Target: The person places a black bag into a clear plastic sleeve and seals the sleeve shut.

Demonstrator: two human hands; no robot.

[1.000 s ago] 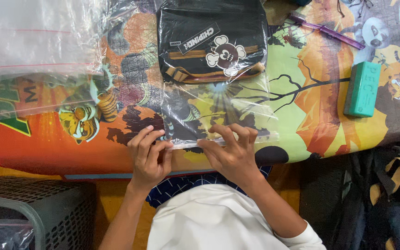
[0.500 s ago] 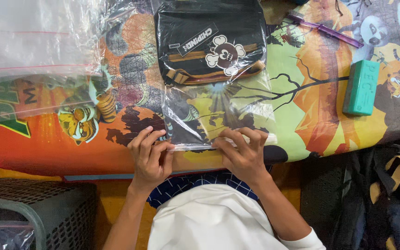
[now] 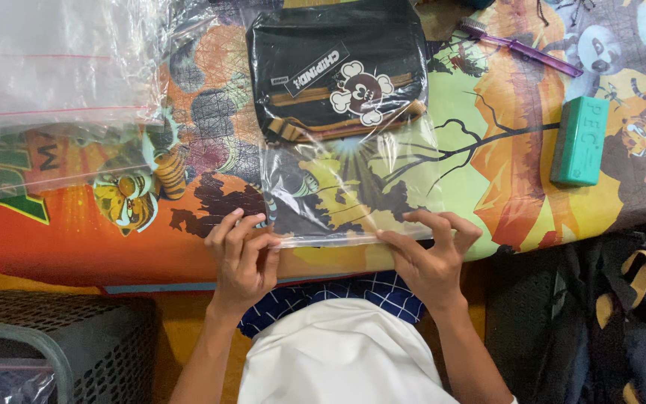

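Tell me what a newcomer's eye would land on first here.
First, the black pouch inside a clear plastic bag, top centre on the bright cartoon-printed cloth. Next, the left hand and right hand pressing the bag's near edge. A teal block lies to the right, a purple brush above it.

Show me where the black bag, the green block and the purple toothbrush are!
black bag (image 3: 338,60): head view, on its front panel.
green block (image 3: 579,141): head view, on its top face.
purple toothbrush (image 3: 536,54): head view, on its handle.
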